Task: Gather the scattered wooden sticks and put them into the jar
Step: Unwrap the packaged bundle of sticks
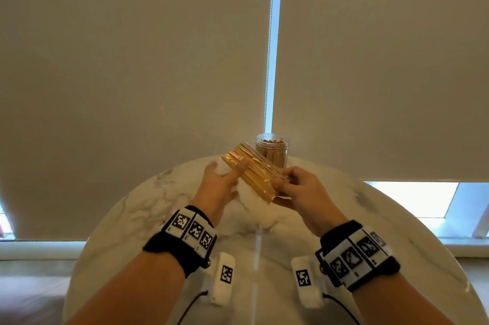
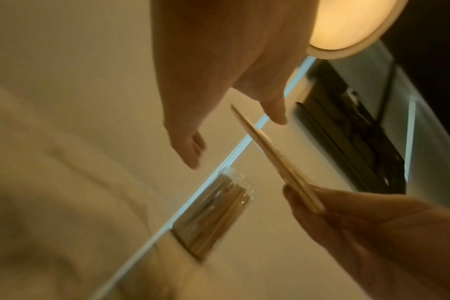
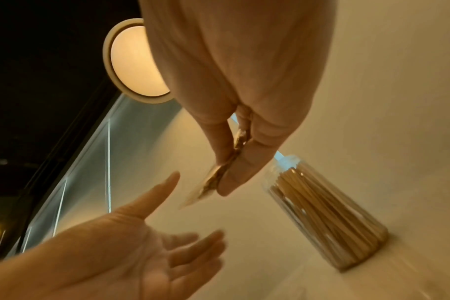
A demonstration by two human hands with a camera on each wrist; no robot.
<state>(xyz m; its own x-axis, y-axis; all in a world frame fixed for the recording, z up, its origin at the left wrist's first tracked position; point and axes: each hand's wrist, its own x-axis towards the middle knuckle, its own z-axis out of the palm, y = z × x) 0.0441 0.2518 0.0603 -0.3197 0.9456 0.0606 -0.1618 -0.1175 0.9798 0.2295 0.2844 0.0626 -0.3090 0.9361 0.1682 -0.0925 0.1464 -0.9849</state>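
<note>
A flat bundle of wooden sticks (image 1: pixel 254 171) in shiny clear wrap hangs tilted above the table, just in front of the jar. My right hand (image 1: pixel 291 187) pinches its near right end between thumb and fingers; the right wrist view shows the same bundle (image 3: pixel 240 138) pinched edge-on. My left hand (image 1: pixel 225 179) is open with straight fingers at the bundle's left side; the left hand (image 3: pixel 147 233) shows palm up, and I cannot tell whether it touches. The clear jar (image 1: pixel 272 151), packed with upright sticks, stands at the table's far edge. The left wrist view shows the jar (image 2: pixel 213 213) and bundle (image 2: pixel 275 160).
A round white marble table (image 1: pixel 148 213) lies under both arms. Beige roller blinds (image 1: pixel 132 60) with a bead chain hang close behind the jar. A bright window strip (image 1: pixel 418 200) shows at the right. A round ceiling lamp (image 3: pixel 134 60) appears in the wrist views.
</note>
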